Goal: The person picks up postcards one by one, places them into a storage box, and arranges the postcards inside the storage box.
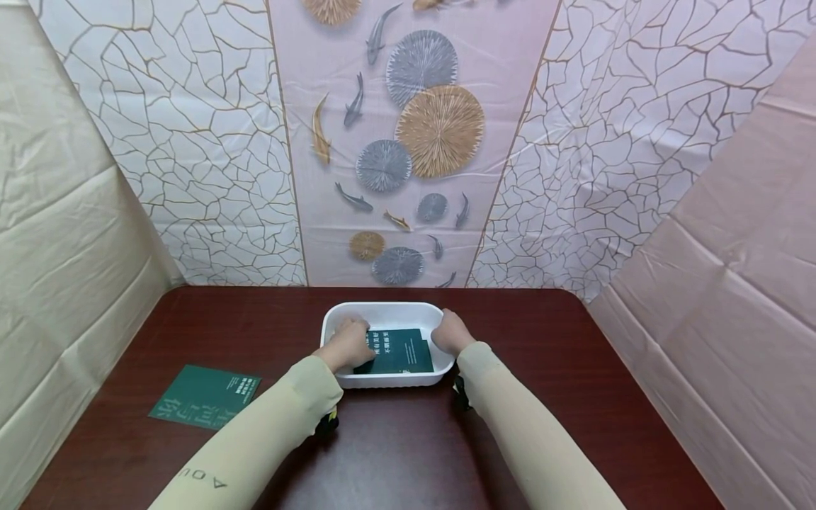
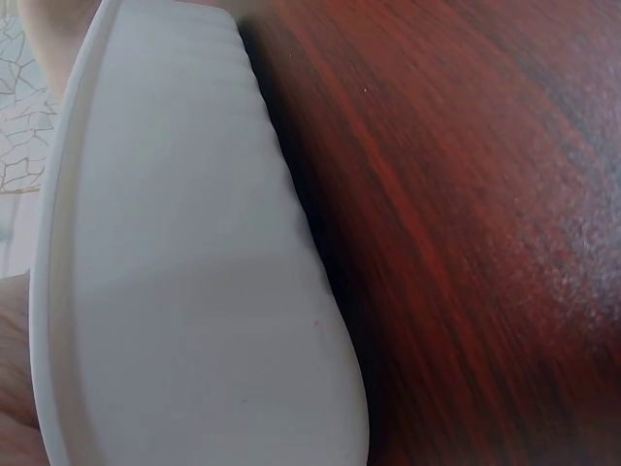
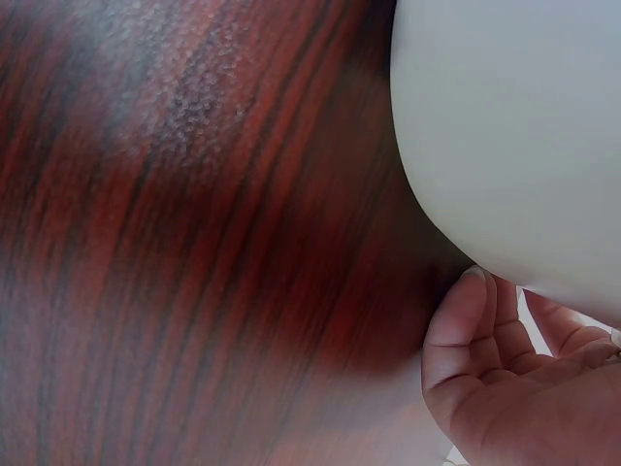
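A white plastic tray (image 1: 382,380) stands toward the back of the dark wooden table. Inside it lie green cards (image 1: 408,350) printed with white characters, overlapping a little at their right edges. My left hand (image 1: 348,345) reaches over the tray's left side and pinches a green card by its left edge; its fingertips are partly hidden. At the opposite end my right hand (image 1: 451,333) grips the tray's right rim, its curled fingers (image 3: 461,320) against the outer wall in the right wrist view. Mostly the tray's outer wall (image 2: 184,233) fills the left wrist view.
Another green printed card (image 1: 204,397) lies flat on the table (image 1: 542,397) at the left, beside my left sleeve. A patterned cloth backdrop (image 1: 408,212) hangs behind the table's far edge, with pale cloth walls (image 1: 733,283) at both sides.
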Demonstrator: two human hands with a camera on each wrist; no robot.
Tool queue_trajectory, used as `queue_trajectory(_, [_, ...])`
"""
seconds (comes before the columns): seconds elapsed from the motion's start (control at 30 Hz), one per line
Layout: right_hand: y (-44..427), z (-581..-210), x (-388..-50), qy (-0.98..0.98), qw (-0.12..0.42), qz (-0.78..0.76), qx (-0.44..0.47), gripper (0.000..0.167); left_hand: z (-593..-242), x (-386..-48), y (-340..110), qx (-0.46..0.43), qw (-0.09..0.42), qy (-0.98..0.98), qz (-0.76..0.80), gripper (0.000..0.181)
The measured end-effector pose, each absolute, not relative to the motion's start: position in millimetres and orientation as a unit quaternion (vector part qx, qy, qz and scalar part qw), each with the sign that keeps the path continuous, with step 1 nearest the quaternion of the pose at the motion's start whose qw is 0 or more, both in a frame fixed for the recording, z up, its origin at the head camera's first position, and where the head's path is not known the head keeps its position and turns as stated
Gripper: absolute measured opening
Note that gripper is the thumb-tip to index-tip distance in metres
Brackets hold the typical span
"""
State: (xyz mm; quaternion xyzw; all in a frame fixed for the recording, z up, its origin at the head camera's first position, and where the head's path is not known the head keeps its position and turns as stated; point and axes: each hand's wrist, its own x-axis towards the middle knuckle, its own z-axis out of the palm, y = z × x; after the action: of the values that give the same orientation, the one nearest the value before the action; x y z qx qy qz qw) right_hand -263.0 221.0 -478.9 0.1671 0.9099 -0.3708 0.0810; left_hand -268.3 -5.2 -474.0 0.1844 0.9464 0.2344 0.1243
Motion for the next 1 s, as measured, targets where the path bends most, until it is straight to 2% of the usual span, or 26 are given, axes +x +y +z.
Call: queue_trajectory(1.0, [221.9, -481.3, -265.6, 0.908, 0.089, -0.375, 0.162, 0.064, -470.9, -259.7, -6.5, 0.221, 0.158, 0.94, 0.208, 0.054])
